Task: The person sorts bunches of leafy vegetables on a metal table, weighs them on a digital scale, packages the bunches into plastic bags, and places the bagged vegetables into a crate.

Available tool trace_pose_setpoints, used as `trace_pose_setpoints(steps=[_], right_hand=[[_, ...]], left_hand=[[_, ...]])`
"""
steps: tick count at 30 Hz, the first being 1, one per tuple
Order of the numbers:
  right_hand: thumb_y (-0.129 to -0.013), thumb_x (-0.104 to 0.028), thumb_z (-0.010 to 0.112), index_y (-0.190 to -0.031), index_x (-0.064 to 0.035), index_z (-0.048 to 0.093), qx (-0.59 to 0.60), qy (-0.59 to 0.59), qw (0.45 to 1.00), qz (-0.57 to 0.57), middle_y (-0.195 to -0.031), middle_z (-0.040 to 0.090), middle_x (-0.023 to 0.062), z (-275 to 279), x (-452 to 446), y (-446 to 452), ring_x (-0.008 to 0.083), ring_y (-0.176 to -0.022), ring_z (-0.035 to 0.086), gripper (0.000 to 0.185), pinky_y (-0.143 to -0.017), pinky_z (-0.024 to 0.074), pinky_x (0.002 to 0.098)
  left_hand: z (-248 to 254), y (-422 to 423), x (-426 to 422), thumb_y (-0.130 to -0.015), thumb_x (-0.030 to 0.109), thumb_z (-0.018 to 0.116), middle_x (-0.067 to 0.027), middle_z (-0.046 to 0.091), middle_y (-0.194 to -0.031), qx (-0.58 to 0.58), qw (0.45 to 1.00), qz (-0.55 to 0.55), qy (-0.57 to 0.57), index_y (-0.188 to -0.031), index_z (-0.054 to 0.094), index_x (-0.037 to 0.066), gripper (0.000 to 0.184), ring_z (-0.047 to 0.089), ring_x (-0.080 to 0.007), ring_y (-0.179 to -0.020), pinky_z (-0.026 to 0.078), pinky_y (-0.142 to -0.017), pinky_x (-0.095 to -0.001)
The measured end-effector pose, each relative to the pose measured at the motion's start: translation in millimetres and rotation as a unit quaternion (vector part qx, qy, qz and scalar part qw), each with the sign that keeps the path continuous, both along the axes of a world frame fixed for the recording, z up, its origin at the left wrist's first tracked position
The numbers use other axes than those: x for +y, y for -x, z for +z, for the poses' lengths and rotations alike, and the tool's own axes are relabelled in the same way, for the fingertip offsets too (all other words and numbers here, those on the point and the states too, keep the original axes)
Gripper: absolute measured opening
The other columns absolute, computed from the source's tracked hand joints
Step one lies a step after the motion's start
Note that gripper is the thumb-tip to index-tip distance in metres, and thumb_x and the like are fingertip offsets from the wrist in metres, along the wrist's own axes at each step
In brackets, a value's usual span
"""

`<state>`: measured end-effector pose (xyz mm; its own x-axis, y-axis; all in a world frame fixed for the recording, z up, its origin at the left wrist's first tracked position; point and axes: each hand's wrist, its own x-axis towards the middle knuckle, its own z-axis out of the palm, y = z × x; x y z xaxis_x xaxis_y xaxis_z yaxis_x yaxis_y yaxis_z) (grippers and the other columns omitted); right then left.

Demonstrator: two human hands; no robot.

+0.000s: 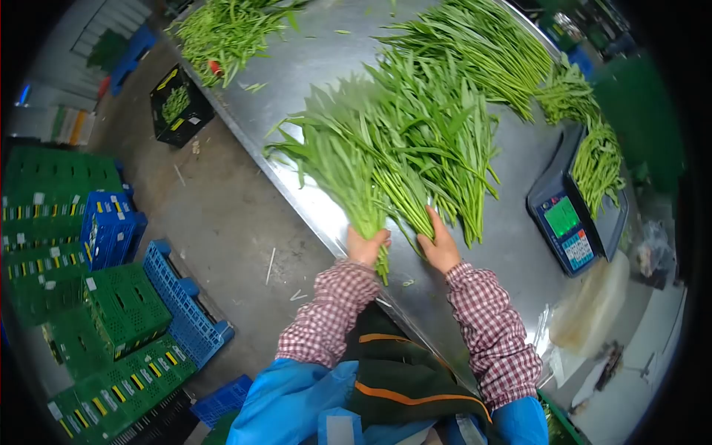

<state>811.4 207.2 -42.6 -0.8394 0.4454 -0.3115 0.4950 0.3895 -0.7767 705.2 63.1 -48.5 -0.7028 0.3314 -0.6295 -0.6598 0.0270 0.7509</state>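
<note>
Long-leaved green stalks lie across the metal table [297,200]. My left hand [366,246] is closed round the stem ends of a leafy bunch [337,163], which is slightly blurred and reaches up and left over the table's edge area. Just to the right, my right hand [440,241] rests against the stems of the middle pile [434,133], its thumb and fingers spread at the pile's lower end. Whether it grips any stems cannot be made out.
More greens [482,52] lie at the back right, others [230,37] at the back left. A scale [569,230] with greens on it stands right. Green crates [126,308] and blue crates [111,230] are stacked left; a black crate [178,107] is on the floor.
</note>
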Motion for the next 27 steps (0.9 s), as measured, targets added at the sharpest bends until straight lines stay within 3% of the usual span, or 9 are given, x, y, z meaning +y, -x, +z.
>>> trace_pose_setpoints(steps=[2,3,5,9,14,15,17,22,27], right_hand=[[-0.076,-0.017,0.063,-0.137,-0.0071,0.024,-0.097,-0.137,0.986,-0.009,-0.119,0.049,0.0191,5.0,-7.4,4.5,0.0346,-0.105,0.048,0.072,-0.086,0.0407,0.0382],[-0.077,-0.017,0.061,-0.135,-0.0112,0.029,-0.068,-0.253,0.965,0.004,-0.112,0.050,0.0163,4.0,-16.3,5.6,0.0337,-0.090,0.050,0.067,-0.074,0.0421,0.0410],[-0.079,-0.015,0.055,-0.134,-0.0133,0.032,-0.007,-0.376,0.927,0.004,-0.115,0.047,0.0142,19.4,-36.7,16.2,0.0317,-0.088,0.050,0.060,-0.072,0.0422,0.0415],[-0.079,-0.012,0.051,-0.135,-0.0145,0.031,-0.089,-0.389,0.914,0.074,-0.120,0.045,0.0133,-2.6,-28.6,20.0,0.0287,-0.088,0.051,0.060,-0.070,0.0447,0.0398],[-0.077,-0.009,0.050,-0.135,-0.0166,0.031,-0.145,-0.360,0.917,0.091,-0.121,0.046,0.0120,-12.6,-6.1,17.5,0.0269,-0.088,0.053,0.061,-0.069,0.0475,0.0394],[-0.077,-0.010,0.050,-0.136,-0.0167,0.030,-0.186,-0.336,0.918,0.094,-0.125,0.044,0.0125,-7.0,-7.6,18.1,0.0295,-0.100,0.051,0.062,-0.081,0.0433,0.0433],[-0.080,-0.020,0.054,-0.135,-0.0152,0.031,-0.087,-0.333,0.938,0.042,-0.135,0.033,0.0156,16.4,-25.3,-3.4,0.0325,-0.119,0.035,0.060,-0.097,0.0266,0.0464],[-0.076,-0.023,0.059,-0.122,-0.0084,0.047,0.051,-0.220,0.967,-0.120,-0.125,0.039,0.0222,51.3,-22.4,-124.4,0.0363,-0.113,0.038,0.050,-0.094,0.0290,0.0475],[-0.072,-0.015,0.058,-0.117,-0.0055,0.049,0.022,-0.253,0.889,-0.382,-0.123,0.040,0.0232,45.5,19.5,-278.5,0.0381,-0.113,0.038,0.047,-0.096,0.0279,0.0469]], left_hand=[[10.2,2.2,-4.0,-0.072,-0.005,0.063,-0.0107,0.056,-0.088,-0.019,1.000,0.010,-0.019,-0.105,0.044,-0.002,0.039,0.062,-0.0216,-0.073,0.054,-0.058,-0.0279],[14.1,3.5,-5.0,-0.072,-0.005,0.063,-0.0107,0.056,-0.087,-0.026,0.999,0.016,-0.029,-0.104,0.044,-0.001,0.038,0.062,-0.0213,-0.071,0.054,-0.055,-0.0273],[17.2,6.3,-3.3,-0.074,-0.001,0.064,-0.0090,0.056,-0.084,-0.046,0.998,-0.019,-0.046,-0.102,0.046,-0.001,0.033,0.060,-0.0178,-0.068,0.053,-0.054,-0.0279],[64.1,15.7,-11.7,-0.076,0.009,0.067,-0.0071,0.056,-0.080,-0.066,0.996,0.021,-0.063,-0.102,0.050,0.001,0.032,0.055,-0.0143,-0.061,0.049,-0.052,-0.0251],[203.0,7.4,-23.6,-0.085,0.008,0.054,-0.0088,0.053,-0.096,0.160,0.967,0.076,-0.183,-0.115,0.041,0.005,0.032,0.044,-0.0079,-0.059,0.038,-0.045,-0.0195],[214.3,4.1,-20.1,-0.087,0.009,0.052,-0.0071,0.053,-0.096,0.183,0.956,0.052,-0.224,-0.113,0.041,0.004,0.029,0.042,-0.0054,-0.058,0.035,-0.043,-0.0173],[202.7,0.0,-4.4,-0.087,0.007,0.050,-0.0078,0.051,-0.096,0.134,0.952,0.043,-0.272,-0.114,0.039,0.007,0.029,0.047,-0.0098,-0.060,0.042,-0.044,-0.0193],[197.3,-30.1,69.9,-0.089,0.011,0.050,-0.0052,0.053,-0.096,0.100,0.948,-0.035,-0.299,-0.106,0.045,0.004,0.019,0.039,-0.0073,-0.058,0.038,-0.046,-0.0196],[244.7,-86.8,199.8,-0.084,0.007,0.056,-0.0065,0.053,-0.089,0.221,0.891,-0.249,-0.310,-0.112,0.040,0.006,0.033,0.052,-0.0129,-0.061,0.045,-0.048,-0.0248]])
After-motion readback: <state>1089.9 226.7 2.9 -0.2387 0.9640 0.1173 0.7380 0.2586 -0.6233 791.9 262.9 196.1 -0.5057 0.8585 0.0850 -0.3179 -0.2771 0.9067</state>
